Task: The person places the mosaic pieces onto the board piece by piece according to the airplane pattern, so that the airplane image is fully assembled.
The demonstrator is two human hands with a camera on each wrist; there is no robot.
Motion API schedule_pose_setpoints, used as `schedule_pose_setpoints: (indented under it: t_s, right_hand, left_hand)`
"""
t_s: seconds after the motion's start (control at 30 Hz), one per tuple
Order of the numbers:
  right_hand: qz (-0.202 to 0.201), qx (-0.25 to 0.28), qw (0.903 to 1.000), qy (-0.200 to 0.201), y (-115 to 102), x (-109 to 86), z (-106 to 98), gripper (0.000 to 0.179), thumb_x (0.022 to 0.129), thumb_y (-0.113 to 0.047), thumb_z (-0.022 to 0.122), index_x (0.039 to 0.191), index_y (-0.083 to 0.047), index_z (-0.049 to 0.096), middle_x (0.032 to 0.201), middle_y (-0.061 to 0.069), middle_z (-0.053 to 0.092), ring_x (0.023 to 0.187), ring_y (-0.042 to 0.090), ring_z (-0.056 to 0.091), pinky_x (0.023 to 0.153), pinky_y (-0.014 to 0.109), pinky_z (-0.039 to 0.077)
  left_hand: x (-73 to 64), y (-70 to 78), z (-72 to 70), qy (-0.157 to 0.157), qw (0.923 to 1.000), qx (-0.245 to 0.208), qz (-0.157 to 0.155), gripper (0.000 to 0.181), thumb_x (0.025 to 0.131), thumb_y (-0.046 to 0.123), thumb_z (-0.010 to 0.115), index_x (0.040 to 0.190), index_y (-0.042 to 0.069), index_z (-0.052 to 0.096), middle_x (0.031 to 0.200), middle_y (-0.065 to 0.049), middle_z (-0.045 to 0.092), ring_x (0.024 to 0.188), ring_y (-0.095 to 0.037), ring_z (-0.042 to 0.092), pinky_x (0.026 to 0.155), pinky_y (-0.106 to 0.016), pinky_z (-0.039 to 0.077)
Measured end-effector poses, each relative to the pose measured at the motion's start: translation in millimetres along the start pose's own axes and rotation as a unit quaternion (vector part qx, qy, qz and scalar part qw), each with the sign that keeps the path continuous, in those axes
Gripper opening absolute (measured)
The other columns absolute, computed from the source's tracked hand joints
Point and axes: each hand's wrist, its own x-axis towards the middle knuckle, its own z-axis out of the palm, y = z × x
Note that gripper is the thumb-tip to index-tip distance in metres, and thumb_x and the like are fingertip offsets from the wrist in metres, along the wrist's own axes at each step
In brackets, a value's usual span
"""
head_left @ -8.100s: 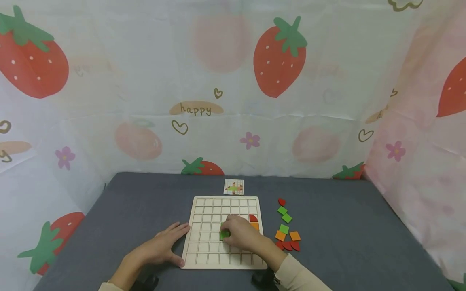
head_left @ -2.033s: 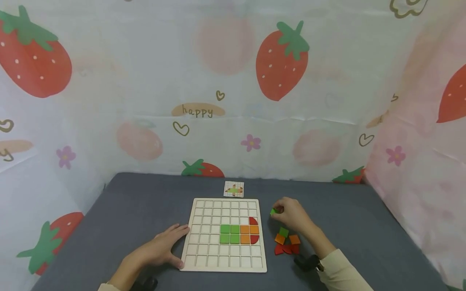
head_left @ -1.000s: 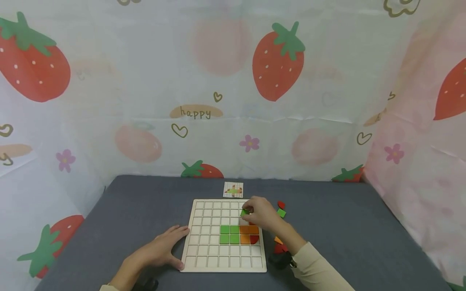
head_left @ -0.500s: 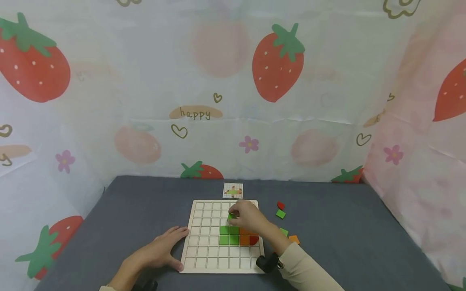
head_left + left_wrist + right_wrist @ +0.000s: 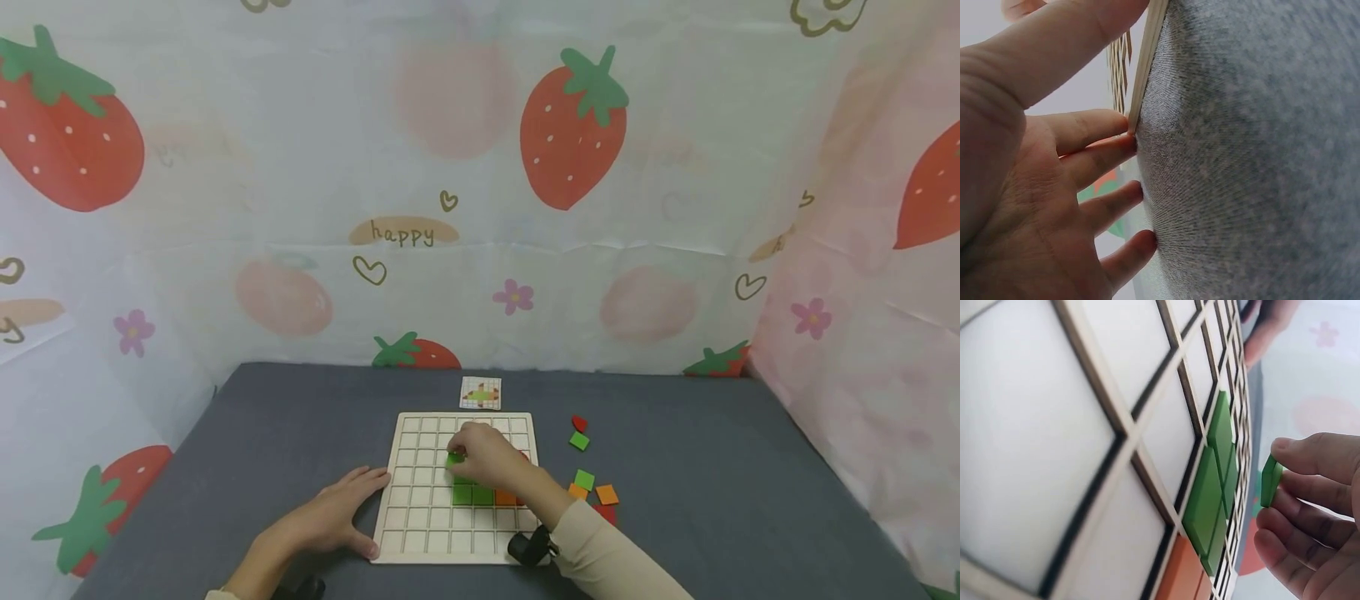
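Observation:
My right hand (image 5: 487, 457) pinches a green square tile (image 5: 1270, 481) between thumb and fingers. It hovers over the wooden grid board (image 5: 423, 521), with a gap below the tile in the right wrist view. On the board lie green square tiles (image 5: 1204, 494) and an orange tile (image 5: 1179, 569); the hand hides part of this group in the head view. My left hand (image 5: 326, 512) lies at the board's left side, fingers spread. Its thumb and fingertips touch the board's edge (image 5: 1146, 65).
Right of the board lie a red rounded piece (image 5: 580, 423), green tiles (image 5: 579, 441), orange tiles (image 5: 607, 495) and red pieces (image 5: 605, 512), partly behind the right arm. A small pattern card (image 5: 480, 392) lies beyond the board. A printed curtain (image 5: 480, 167) hangs behind the table.
Green and orange tiles and a red piece have joined the board since the earliest frame. My right hand took a green tile from the right and carried it left over the board. Left hand stays.

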Motion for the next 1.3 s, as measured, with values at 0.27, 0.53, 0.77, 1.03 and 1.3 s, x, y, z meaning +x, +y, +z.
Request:
schedule_pose_setpoints:
  t_s: [0.27, 0.53, 0.77, 1.03, 1.3]
  right_hand:
    - [0.010, -0.040, 0.9990, -0.017, -8.6, 2.1, 5.4, 0.016, 0.085, -0.015, 0.071, 0.099, -0.007, 0.075, 0.092, 0.001, 0.066, 0.081, 0.007, 0.056, 0.073, 0.022, 0.049]
    - [0.007, -0.048, 0.9984, -0.028, -10.0, 6.9, 13.3, 0.011, 0.084, -0.013, 0.071, 0.094, -0.009, 0.074, 0.085, -0.003, 0.062, 0.072, 0.005, 0.044, 0.065, 0.019, 0.040]
    - [-0.005, -0.073, 0.9970, -0.024, -13.4, 9.4, 17.6, 0.008, 0.082, -0.012, 0.072, 0.089, -0.010, 0.075, 0.081, -0.003, 0.061, 0.069, 0.005, 0.042, 0.062, 0.019, 0.038]
    - [0.001, -0.109, 0.9936, -0.029, -17.7, 11.4, 18.7, 0.010, 0.082, -0.014, 0.072, 0.090, -0.011, 0.076, 0.085, -0.002, 0.064, 0.071, 0.004, 0.048, 0.064, 0.018, 0.042]
    - [0.001, -0.126, 0.9915, -0.031, -19.5, 10.0, 17.8, 0.008, 0.081, -0.015, 0.073, 0.088, -0.012, 0.076, 0.085, -0.003, 0.064, 0.075, 0.006, 0.053, 0.068, 0.020, 0.045]
  left_hand:
    - [1.4, 1.4, 0.6, 0.003, 0.9999, 0.001, -0.011, 0.098, 0.063, 0.028, 0.089, 0.144, -0.001, 0.043, 0.152, -0.019, 0.040, 0.145, -0.048, 0.024, 0.106, -0.071, 0.024]
    - [-0.4, 1.4, 1.7, 0.009, 1.0000, 0.002, 0.000, 0.098, 0.063, 0.029, 0.088, 0.144, -0.002, 0.043, 0.152, -0.020, 0.040, 0.144, -0.048, 0.024, 0.106, -0.072, 0.024]
    - [0.1, 0.5, 2.5, 0.012, 0.9999, 0.006, 0.001, 0.098, 0.062, 0.030, 0.088, 0.143, -0.003, 0.044, 0.151, -0.020, 0.041, 0.144, -0.048, 0.025, 0.106, -0.071, 0.024]
    - [1.6, -0.8, 2.6, 0.011, 0.9999, 0.005, -0.004, 0.099, 0.061, 0.031, 0.089, 0.143, -0.002, 0.044, 0.152, -0.020, 0.040, 0.144, -0.048, 0.024, 0.106, -0.072, 0.024]
    - [0.4, 0.9, 2.3, 0.015, 0.9999, 0.003, 0.000, 0.099, 0.061, 0.030, 0.089, 0.143, -0.002, 0.044, 0.152, -0.020, 0.040, 0.144, -0.048, 0.024, 0.106, -0.072, 0.023]
